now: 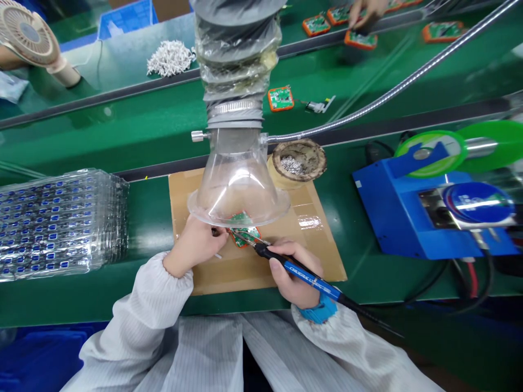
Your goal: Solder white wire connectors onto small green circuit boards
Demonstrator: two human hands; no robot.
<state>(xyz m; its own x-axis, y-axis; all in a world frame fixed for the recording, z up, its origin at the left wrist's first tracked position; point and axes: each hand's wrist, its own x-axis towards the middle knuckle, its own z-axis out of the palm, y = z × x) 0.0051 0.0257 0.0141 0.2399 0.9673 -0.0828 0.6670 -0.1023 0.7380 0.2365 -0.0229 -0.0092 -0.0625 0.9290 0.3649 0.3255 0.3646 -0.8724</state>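
My right hand [295,272] is closed around a blue and black soldering iron [304,272]. Its metal tip reaches left over a green circuit board [245,231] with an orange rim. The board lies on a cardboard sheet [241,275], partly hidden beneath a clear fume hood [239,185]. At the board's left edge, the fingers of my left hand [200,242] are pinched together. What sits between those fingertips is too small and covered to make out; a thin white piece pokes out below them.
Behind the cardboard stands a round pot [298,160] of metallic scrap. To the right is a blue solder feeder [408,218]; stacked clear trays [61,223] are at left. A board [281,99] lies on the green belt. Another person's hand [365,12] touches a board farther back.
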